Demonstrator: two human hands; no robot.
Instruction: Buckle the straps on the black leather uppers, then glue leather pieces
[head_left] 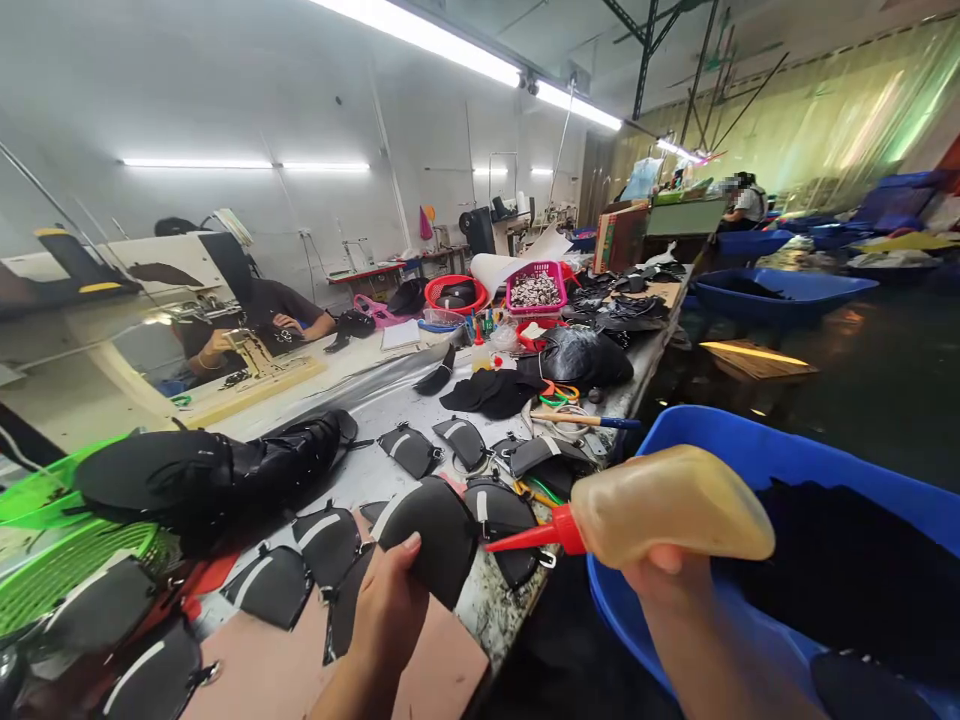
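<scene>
My left hand [390,605] grips a curved black panel [436,535] by its near edge, thumb on top; a pale strip runs along the panel's left side. In my right hand [666,572] is a squeeze bottle [675,505] of yellowish liquid, tilted with its red nozzle [529,538] pointing left. The nozzle tip is close to the panel's right edge; whether they touch I cannot tell. Similar black pieces with pale strips and small metal rings lie around, such as one piece [271,588] at left and another piece [409,450] behind. My right fingers are partly hidden by the bottle.
A blue tub [787,440] with black material stands to the right, beside the table edge. Green baskets [90,565] and a black bundle [217,475] are at left. Further back are a brush [585,420], a pink basket [536,290] and a person at a sewing machine [255,350].
</scene>
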